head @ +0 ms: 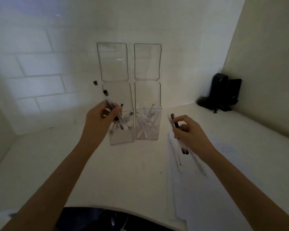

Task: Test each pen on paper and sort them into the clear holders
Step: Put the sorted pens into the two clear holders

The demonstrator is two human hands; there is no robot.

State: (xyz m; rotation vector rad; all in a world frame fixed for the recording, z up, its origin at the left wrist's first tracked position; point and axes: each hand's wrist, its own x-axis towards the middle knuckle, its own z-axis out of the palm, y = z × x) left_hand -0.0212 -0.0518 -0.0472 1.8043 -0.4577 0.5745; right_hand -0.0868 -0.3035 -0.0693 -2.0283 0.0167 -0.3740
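I am looking at a person at a white desk [123,172]. Two clear holders stand at 12 o'clock, side by side near the wall. The left holder [122,138] and the right holder [147,130] both have pens in them.

The left hand [98,120] is at 11 o'clock, just over the left holder. Its fingers are curled tight round a few pens, the left bunch [110,106], which points down into that holder. The right hand [188,130] is at 1 o'clock, over the top edge of the paper [223,147]. Its fingers pinch more pens, the right bunch [175,125]. It is too blurry to count them. A loose pen [198,165] lies on the paper near 3 o'clock. A black gadget [222,92] sits in the corner at 2 o'clock.

I think the left bunch is about to go into the left holder. Things could go wrong here. The holder looks light, so a bump from the hand could tip it and spill the pens. A pen could hit the rim and roll away. The two holders look the same, so good pens and bad pens could get mixed up. The right hand holds more than one pen, so one could slip out.
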